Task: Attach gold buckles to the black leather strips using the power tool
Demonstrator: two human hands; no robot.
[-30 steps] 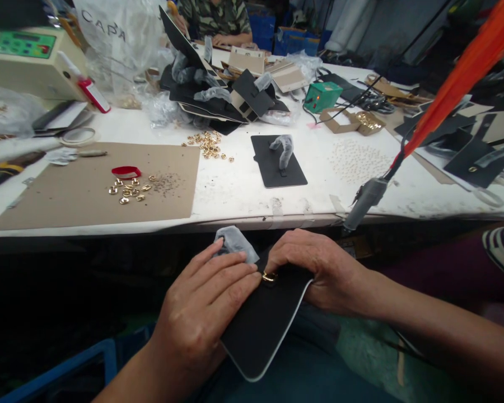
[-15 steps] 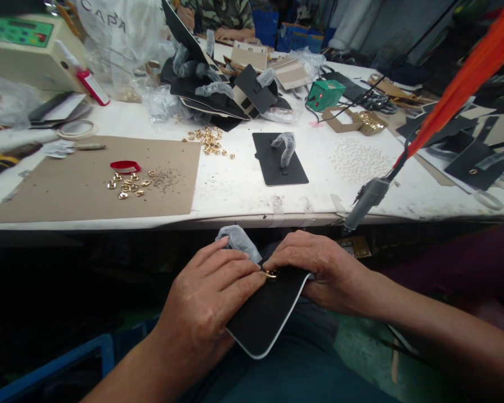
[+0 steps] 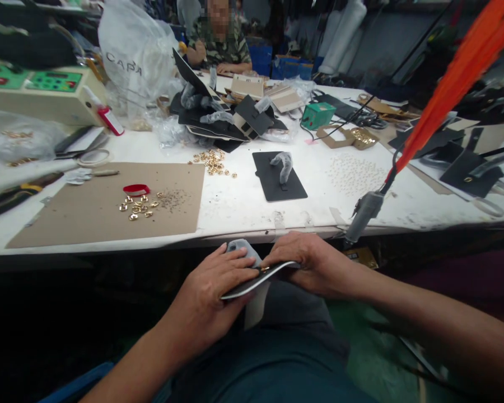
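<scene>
Both hands hold a black bag panel (image 3: 246, 289) with a pale edge above my lap, just below the table's front edge. My left hand (image 3: 216, 282) is closed round its left side, fingers lying over the top face. Closed on the right side, my right hand (image 3: 308, 260) presses thumb and fingertips near a small gold fitting (image 3: 264, 270), mostly hidden now. A handle wrapped in clear plastic (image 3: 244, 249) rises behind my left fingers. Straight ahead on the table lies a similar black panel (image 3: 283, 184) with its own wrapped handle (image 3: 284, 166).
Gold fittings (image 3: 137, 208) lie on a brown board (image 3: 84, 207); more gold pieces (image 3: 214, 162) sit behind. A grey hand tool (image 3: 364, 217) hangs at right below an orange cord (image 3: 449, 89). Stacked panels (image 3: 218, 120) and a green box (image 3: 318, 116) stand farther back. A person sits opposite.
The held panel has tilted, so its face now shows nearly edge-on and the gold fitting is mostly covered. My view has lifted slightly, with the table lower in the picture.
</scene>
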